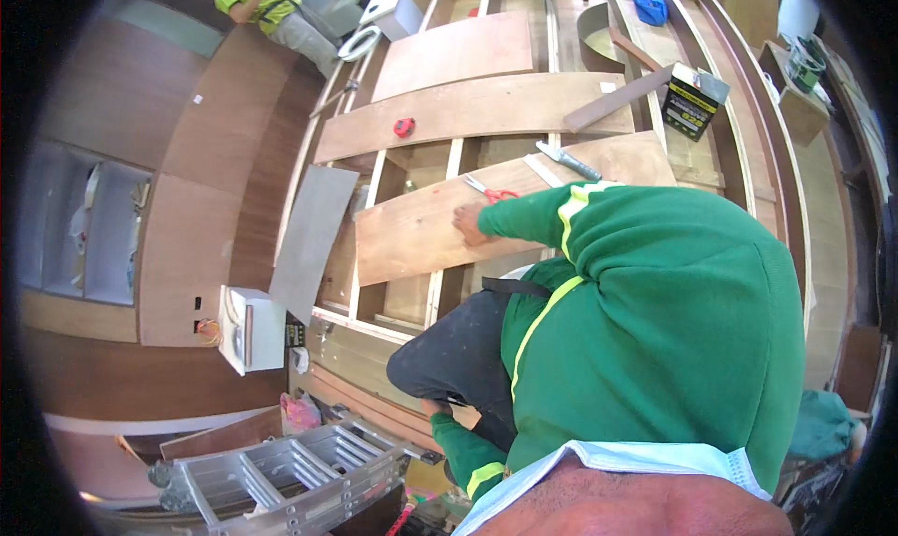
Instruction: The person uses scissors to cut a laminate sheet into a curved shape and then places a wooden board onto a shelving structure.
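My right hand (474, 227) rests on a long plywood piece (402, 241) laid across a wooden frame. Its fingers look curled in, and whatever they may hold is hidden. Just beyond it lie red-handled scissors (492, 193), close to my green sleeve. A bladed hand tool with a grey handle (571, 162) lies farther right on the same plywood, beside a pale narrow strip (543, 171). My left hand (435, 407) is low, beside my dark-trousered knee. Its fingers are mostly hidden, so I cannot make out a grip.
Wooden framing (449, 176) with open bays spreads ahead. A red tape measure (403, 127) sits on a curved board (468, 106). A black-and-yellow box (694, 104) stands right. An aluminium ladder (299, 470) lies lower left, near a white box (254, 330). Another person (271, 12) works far left.
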The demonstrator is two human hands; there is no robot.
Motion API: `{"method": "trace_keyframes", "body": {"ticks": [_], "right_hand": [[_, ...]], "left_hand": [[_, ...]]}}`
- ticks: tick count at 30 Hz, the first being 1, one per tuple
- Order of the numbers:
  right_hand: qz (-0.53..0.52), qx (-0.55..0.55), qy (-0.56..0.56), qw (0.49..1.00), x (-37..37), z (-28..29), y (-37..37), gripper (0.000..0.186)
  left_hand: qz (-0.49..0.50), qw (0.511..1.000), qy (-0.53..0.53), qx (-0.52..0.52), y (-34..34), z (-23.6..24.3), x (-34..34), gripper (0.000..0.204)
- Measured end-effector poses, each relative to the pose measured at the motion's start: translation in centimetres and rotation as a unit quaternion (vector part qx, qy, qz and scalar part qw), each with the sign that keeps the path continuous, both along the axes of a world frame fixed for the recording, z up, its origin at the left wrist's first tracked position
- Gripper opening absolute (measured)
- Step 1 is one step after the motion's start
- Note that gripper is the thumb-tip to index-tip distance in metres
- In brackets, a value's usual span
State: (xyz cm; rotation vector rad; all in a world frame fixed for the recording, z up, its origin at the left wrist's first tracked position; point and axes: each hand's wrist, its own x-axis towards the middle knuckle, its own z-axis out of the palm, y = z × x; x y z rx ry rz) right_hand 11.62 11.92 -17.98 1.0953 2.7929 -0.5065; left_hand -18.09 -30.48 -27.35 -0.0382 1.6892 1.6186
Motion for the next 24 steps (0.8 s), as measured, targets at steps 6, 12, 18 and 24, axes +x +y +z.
{"method": "trace_keyframes", "body": {"ticks": [6,12,18,24], "right_hand": [[0.021,0.003,-0.022,1.000,1.1,1.3,-1.7,0.067],[0.020,-0.043,-0.085,0.995,2.5,3.0,-2.5,0.062],[-0.019,-0.008,-0.037,0.999,4.3,2.1,-0.2,0.061],[0.075,-0.014,-0.073,0.994,0.1,1.2,-2.5,0.046]], "left_hand": [[-0.016,0.994,0.025,0.105,-0.9,2.2,-1.8,0.063],[0.021,0.999,0.044,0.019,-2.7,2.6,0.4,0.063],[-0.020,0.993,0.108,-0.033,0.4,3.6,2.1,0.062],[-0.073,0.959,0.224,-0.159,-4.4,4.8,0.2,0.055]]}}
